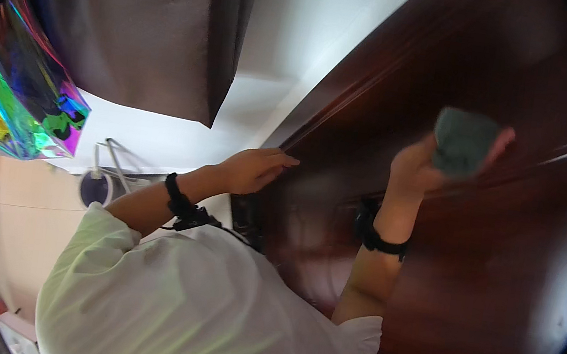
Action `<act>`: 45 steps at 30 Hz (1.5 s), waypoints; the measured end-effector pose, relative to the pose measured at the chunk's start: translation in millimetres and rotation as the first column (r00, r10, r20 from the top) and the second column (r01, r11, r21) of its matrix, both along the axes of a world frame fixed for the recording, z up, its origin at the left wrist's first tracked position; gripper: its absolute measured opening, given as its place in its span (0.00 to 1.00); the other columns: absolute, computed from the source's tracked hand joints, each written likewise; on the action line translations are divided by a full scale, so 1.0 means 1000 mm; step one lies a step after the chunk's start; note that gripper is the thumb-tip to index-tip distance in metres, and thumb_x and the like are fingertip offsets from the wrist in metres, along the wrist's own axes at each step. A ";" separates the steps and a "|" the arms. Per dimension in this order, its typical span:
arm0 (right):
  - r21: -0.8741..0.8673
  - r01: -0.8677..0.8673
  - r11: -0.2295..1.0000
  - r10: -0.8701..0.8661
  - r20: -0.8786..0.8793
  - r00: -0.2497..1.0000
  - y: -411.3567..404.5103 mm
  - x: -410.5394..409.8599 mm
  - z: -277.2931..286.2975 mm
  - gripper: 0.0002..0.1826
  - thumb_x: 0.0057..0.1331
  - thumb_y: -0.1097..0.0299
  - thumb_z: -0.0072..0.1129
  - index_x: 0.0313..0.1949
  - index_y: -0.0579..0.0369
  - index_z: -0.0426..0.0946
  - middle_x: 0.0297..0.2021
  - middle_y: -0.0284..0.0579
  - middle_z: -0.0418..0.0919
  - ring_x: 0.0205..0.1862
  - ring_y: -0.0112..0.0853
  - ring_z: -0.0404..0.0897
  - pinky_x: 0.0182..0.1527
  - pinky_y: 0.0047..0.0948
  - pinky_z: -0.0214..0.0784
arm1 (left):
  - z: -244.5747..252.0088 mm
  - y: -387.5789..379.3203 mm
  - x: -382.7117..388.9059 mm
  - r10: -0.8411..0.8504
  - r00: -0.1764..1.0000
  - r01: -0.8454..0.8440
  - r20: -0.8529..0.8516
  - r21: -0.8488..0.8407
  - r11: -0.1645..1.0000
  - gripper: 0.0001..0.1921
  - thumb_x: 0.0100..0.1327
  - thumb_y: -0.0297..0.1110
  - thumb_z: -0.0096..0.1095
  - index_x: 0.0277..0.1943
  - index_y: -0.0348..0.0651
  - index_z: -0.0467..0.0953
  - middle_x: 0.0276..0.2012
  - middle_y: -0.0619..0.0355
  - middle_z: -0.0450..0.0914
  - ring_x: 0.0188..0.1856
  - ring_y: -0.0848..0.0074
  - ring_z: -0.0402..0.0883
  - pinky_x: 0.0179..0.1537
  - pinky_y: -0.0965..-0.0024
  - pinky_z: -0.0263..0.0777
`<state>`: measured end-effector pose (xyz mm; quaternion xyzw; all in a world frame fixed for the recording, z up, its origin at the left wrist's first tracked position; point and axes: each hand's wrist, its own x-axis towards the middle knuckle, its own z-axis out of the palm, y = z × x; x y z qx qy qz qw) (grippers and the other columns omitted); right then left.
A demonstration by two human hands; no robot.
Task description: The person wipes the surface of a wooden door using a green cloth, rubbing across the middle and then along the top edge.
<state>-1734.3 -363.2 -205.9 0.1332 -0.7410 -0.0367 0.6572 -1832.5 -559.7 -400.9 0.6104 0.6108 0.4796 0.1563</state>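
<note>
My right hand [424, 166] holds a dark green cloth [464, 143] against or just over a glossy dark reddish-brown wooden panel [470, 266]; motion blur hides whether it touches. The cloth covers the palm, and pinkish fingertips show beyond its far side. Near the left edge of the panel is my left hand [257, 170], fingers extended and slightly bent, with nothing seen in it. Whether its fingertips rest on the panel's edge I cannot tell. Black straps circle both wrists.
A dark brown fabric hanging [147, 25] is at the upper left, before a white wall [279, 42]. Beside it is a shiny iridescent sheet or bag [31, 95]. A metal stand with a round dark base [96, 189] is on the light floor [34, 192].
</note>
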 end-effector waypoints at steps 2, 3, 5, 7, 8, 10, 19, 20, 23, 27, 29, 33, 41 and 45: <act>0.164 0.178 0.970 -0.211 0.207 0.955 -0.001 -0.020 0.026 0.36 0.66 0.62 0.47 0.70 0.50 0.44 0.71 0.54 0.36 0.71 0.54 0.41 0.69 0.56 0.34 | 0.003 0.003 0.000 0.046 0.994 -0.056 0.103 0.094 0.994 0.18 0.64 0.23 0.48 0.57 0.43 0.69 0.45 0.47 0.74 0.45 0.55 0.75 0.46 0.60 0.69; 0.237 0.232 0.944 -0.303 0.332 0.894 -0.005 -0.035 0.025 0.35 0.65 0.62 0.48 0.70 0.49 0.48 0.71 0.54 0.36 0.72 0.56 0.38 0.69 0.59 0.28 | 0.001 0.001 -0.002 0.034 0.992 -0.051 0.119 0.136 0.989 0.18 0.64 0.23 0.48 0.57 0.43 0.69 0.45 0.47 0.74 0.45 0.55 0.75 0.46 0.60 0.69; 0.251 0.281 0.926 -0.357 0.344 0.868 -0.015 -0.060 0.004 0.40 0.57 0.59 0.52 0.69 0.48 0.52 0.71 0.58 0.36 0.70 0.63 0.26 0.63 0.70 0.18 | -0.004 -0.005 -0.009 0.066 0.996 -0.077 0.059 0.213 0.974 0.19 0.64 0.23 0.48 0.59 0.42 0.68 0.48 0.47 0.73 0.48 0.54 0.74 0.50 0.61 0.69; 0.271 0.335 0.902 -0.419 0.372 0.828 -0.025 -0.060 -0.005 0.40 0.57 0.54 0.52 0.69 0.48 0.53 0.71 0.60 0.36 0.70 0.64 0.26 0.63 0.70 0.18 | -0.005 -0.013 -0.014 0.062 0.992 -0.086 0.107 0.244 0.966 0.18 0.64 0.23 0.48 0.57 0.42 0.68 0.46 0.46 0.73 0.46 0.53 0.75 0.47 0.60 0.69; 0.292 0.359 0.887 -0.453 0.391 0.801 -0.026 -0.056 -0.007 0.40 0.58 0.53 0.51 0.68 0.48 0.53 0.71 0.59 0.36 0.69 0.64 0.25 0.62 0.72 0.18 | -0.009 -0.015 -0.015 0.067 0.987 -0.100 0.149 0.228 0.968 0.17 0.64 0.24 0.48 0.56 0.42 0.69 0.43 0.46 0.74 0.43 0.53 0.75 0.44 0.60 0.70; 0.320 0.439 0.839 -0.538 0.374 0.756 -0.024 -0.052 -0.017 0.39 0.59 0.47 0.53 0.68 0.46 0.56 0.71 0.56 0.38 0.69 0.64 0.25 0.60 0.74 0.18 | -0.026 -0.013 -0.020 0.078 0.983 -0.112 0.165 0.210 0.971 0.17 0.64 0.24 0.48 0.55 0.40 0.70 0.41 0.44 0.75 0.41 0.52 0.76 0.42 0.59 0.70; 0.364 0.597 0.715 -0.686 0.207 0.697 -0.032 -0.069 0.071 0.38 0.54 0.60 0.64 0.64 0.45 0.61 0.69 0.58 0.46 0.68 0.67 0.36 0.63 0.73 0.27 | -0.028 -0.015 -0.019 -0.021 0.982 -0.020 0.186 0.212 0.977 0.16 0.62 0.26 0.49 0.53 0.35 0.70 0.47 0.40 0.74 0.50 0.49 0.73 0.54 0.56 0.67; 0.385 0.611 0.692 -0.705 0.175 0.687 -0.031 -0.070 0.091 0.35 0.55 0.60 0.62 0.63 0.46 0.62 0.68 0.58 0.47 0.68 0.67 0.36 0.63 0.72 0.27 | -0.035 -0.007 -0.018 -0.004 0.988 -0.036 0.157 0.254 0.966 0.16 0.62 0.26 0.49 0.53 0.36 0.70 0.47 0.40 0.73 0.51 0.49 0.73 0.54 0.56 0.67; 0.445 0.598 0.666 -0.703 0.108 0.703 -0.028 -0.068 0.148 0.27 0.59 0.61 0.57 0.58 0.50 0.68 0.64 0.51 0.57 0.68 0.62 0.41 0.65 0.66 0.30 | -0.045 0.015 -0.013 0.017 0.989 -0.069 0.148 0.358 0.931 0.17 0.61 0.26 0.51 0.54 0.37 0.70 0.50 0.40 0.72 0.53 0.48 0.71 0.55 0.55 0.66; 0.577 0.562 0.592 -0.716 0.057 0.696 -0.023 -0.067 0.200 0.23 0.59 0.58 0.56 0.54 0.47 0.72 0.59 0.45 0.64 0.68 0.55 0.46 0.66 0.63 0.32 | -0.034 0.028 -0.013 0.086 0.994 -0.105 0.062 0.449 0.887 0.21 0.61 0.30 0.55 0.58 0.39 0.67 0.59 0.41 0.64 0.59 0.46 0.64 0.60 0.50 0.59; 0.602 0.542 0.587 -0.705 0.050 0.708 -0.022 -0.066 0.229 0.22 0.60 0.59 0.55 0.53 0.46 0.72 0.59 0.44 0.65 0.69 0.53 0.47 0.66 0.63 0.31 | -0.025 0.036 -0.009 0.166 0.986 -0.145 -0.011 0.433 0.890 0.25 0.61 0.32 0.57 0.61 0.40 0.63 0.59 0.41 0.63 0.60 0.45 0.64 0.60 0.50 0.58; 0.655 0.533 0.536 -0.680 -0.041 0.732 -0.013 -0.069 0.307 0.17 0.64 0.59 0.51 0.51 0.47 0.75 0.57 0.45 0.68 0.68 0.52 0.49 0.68 0.52 0.36 | -0.005 0.051 -0.001 0.368 0.928 -0.322 -0.055 0.376 0.869 0.39 0.61 0.41 0.62 0.69 0.38 0.49 0.60 0.36 0.61 0.59 0.39 0.63 0.60 0.47 0.59; 0.594 0.647 0.478 -0.699 -0.189 0.690 0.003 -0.074 0.456 0.27 0.68 0.46 0.42 0.53 0.55 0.74 0.60 0.52 0.66 0.67 0.51 0.53 0.68 0.48 0.41 | -0.037 0.101 -0.002 0.360 0.923 -0.379 0.133 0.471 0.797 0.45 0.55 0.33 0.67 0.71 0.53 0.44 0.68 0.33 0.43 0.67 0.37 0.49 0.61 0.37 0.51; 0.663 0.675 0.325 -0.735 -0.272 0.621 -0.003 -0.075 0.536 0.30 0.67 0.45 0.43 0.53 0.58 0.75 0.55 0.55 0.72 0.59 0.50 0.67 0.64 0.44 0.51 | -0.066 0.126 -0.004 0.371 0.917 -0.387 0.147 0.558 0.734 0.51 0.49 0.25 0.71 0.70 0.62 0.44 0.67 0.32 0.45 0.64 0.36 0.54 0.57 0.38 0.58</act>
